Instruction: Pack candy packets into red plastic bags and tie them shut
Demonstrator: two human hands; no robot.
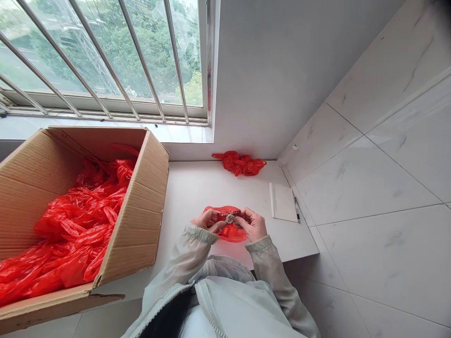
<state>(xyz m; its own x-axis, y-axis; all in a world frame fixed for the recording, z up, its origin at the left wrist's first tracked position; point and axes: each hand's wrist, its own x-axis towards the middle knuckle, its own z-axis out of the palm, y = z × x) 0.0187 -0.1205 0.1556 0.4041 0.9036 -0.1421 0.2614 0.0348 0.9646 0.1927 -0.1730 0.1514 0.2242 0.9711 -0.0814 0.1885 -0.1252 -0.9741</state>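
Observation:
Both hands are together over the front of the white table. Between them is a small dark red candy packet (229, 218) with pale lettering and a white emblem. My left hand (208, 220) pinches its left end, and my right hand (252, 224) grips its right end. Beneath the packet lies an opened red plastic bag (230, 236), spread out under my fingers. Another small red piece with a yellow mark (224, 231) shows in the bag, below the packet. My fingers partly hide the packet's ends.
A large cardboard box (137, 211) full of red plastic bags (81, 220) stands at the left. Bunched red bags (239, 163) lie at the table's back edge. A notebook (283, 203) and a pen (297, 209) are at the right, near the tiled wall (369, 173). A barred window is behind.

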